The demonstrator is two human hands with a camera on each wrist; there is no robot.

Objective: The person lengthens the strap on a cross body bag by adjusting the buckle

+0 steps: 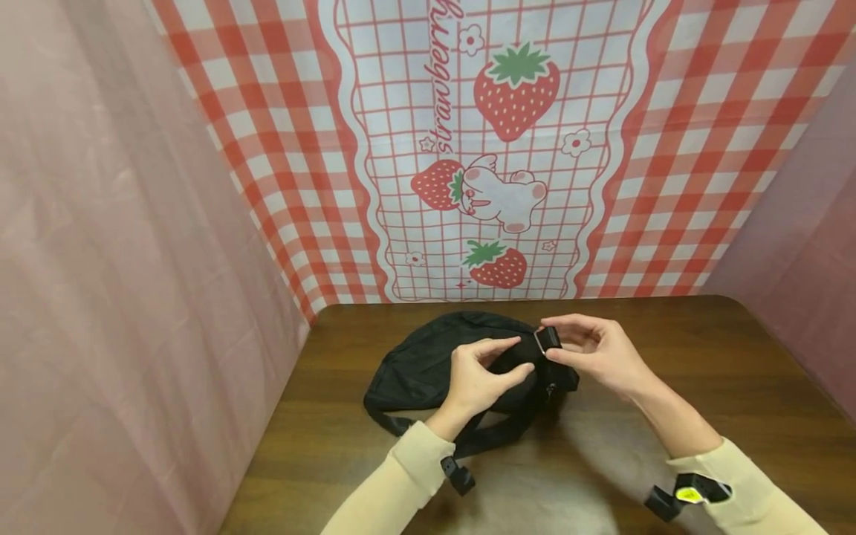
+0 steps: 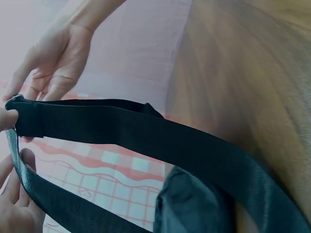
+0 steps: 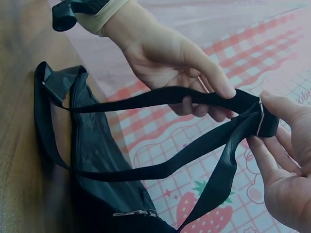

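A black shoulder bag [image 1: 428, 360] lies on the table, its wide black strap [image 3: 165, 170] lifted in loops above it. My right hand [image 1: 605, 353] pinches the strap at a thin metal slider buckle [image 3: 261, 116], thumb on one side and fingers on the other. To the left of it, my left hand [image 1: 478, 375] holds the strap between thumb and fingers, close to the buckle. In the left wrist view a doubled strap end [image 2: 29, 119] sits between both hands. A zipper pull [image 3: 136, 212] shows on the bag.
The brown wooden table [image 1: 695, 357] carries the bag near its back edge. Behind it hangs a red-and-white checked cloth [image 1: 281, 141] with strawberries. Pink curtains [image 1: 120, 260] enclose the sides. Each sleeve has a small black wrist camera [image 1: 458, 475].
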